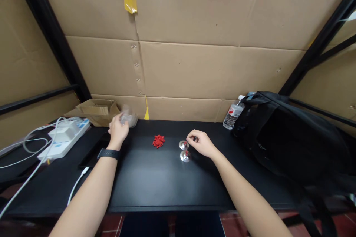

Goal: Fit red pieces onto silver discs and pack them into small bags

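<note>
Silvery discs, two, plus one red heap, two hands.

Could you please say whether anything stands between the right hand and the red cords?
Yes, the farther silver disc lies between the right hand and the red cords; nothing else visible does.

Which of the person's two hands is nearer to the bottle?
Right. The right hand is left of the bottle, by the metal discs; the left hand is much farther left, at some clear plastic.
</note>
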Demonstrator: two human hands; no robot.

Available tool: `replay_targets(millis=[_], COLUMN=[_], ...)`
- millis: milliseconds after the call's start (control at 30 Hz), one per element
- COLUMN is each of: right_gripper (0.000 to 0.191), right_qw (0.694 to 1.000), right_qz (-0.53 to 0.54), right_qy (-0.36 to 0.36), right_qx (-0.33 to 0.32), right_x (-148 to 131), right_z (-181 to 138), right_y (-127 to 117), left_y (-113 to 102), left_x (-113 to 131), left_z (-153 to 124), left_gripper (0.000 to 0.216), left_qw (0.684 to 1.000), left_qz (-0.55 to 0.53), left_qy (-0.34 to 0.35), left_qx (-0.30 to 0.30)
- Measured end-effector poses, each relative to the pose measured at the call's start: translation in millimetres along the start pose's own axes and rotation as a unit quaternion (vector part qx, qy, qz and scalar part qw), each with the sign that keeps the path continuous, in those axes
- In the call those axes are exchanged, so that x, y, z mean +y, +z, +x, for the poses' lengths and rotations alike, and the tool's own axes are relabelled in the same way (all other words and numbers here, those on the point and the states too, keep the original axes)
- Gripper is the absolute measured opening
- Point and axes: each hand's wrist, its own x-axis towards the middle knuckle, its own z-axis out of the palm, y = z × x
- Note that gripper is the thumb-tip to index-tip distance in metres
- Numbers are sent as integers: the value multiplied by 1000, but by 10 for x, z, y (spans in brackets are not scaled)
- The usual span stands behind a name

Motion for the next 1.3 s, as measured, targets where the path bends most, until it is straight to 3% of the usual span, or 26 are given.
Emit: replay_targets(millis=[133, 233, 300, 400, 533, 667, 800, 1033, 1200, 1300], right_gripper=[11, 11, 10, 11, 16, 17, 19, 23, 36, 22], right_qw=[1000, 1000, 1000, 999, 996, 989, 990, 988, 965, 961], right_qz=[4, 5, 0, -20, -40, -28, -7, -16, -15, -35], right_qy=[-3, -4, -9, -19, -19, 12, 14, -31, -54, -75], right_qx=[3, 8, 3, -19, -81, -144, -141, -151, -255, -263], right_x=[-10, -29, -42, -48, -19, 12, 5, -57, -143, -177], right_z=[-2, -3, -7, -19, -44, -70, -83, -83, -107, -108], right_y=[-8, -20, -35, -66, -100, -88, -46, -113, -189, -143], left_y=[-202, -244, -193, -43, 158, 243, 188, 108, 144, 145], left_x=[208, 495, 734, 1080, 1305, 1279, 1305, 1406, 1393, 1417], left_z=[-63, -219, -402, -752, -1117, -1209, -1218, -1290, -1306, -1313], left_gripper=[58, 61, 61, 61, 59, 56, 44, 30, 42, 37], left_qw=[993, 981, 968, 934, 873, 854, 858, 823, 828, 820], left_qz=[-45, -78, -93, -64, -18, -10, -19, -48, -24, -19], left_qy=[71, 160, 233, 330, 418, 435, 430, 452, 456, 465], left_qx=[82, 81, 19, -121, -252, -285, -281, -340, -326, -332])
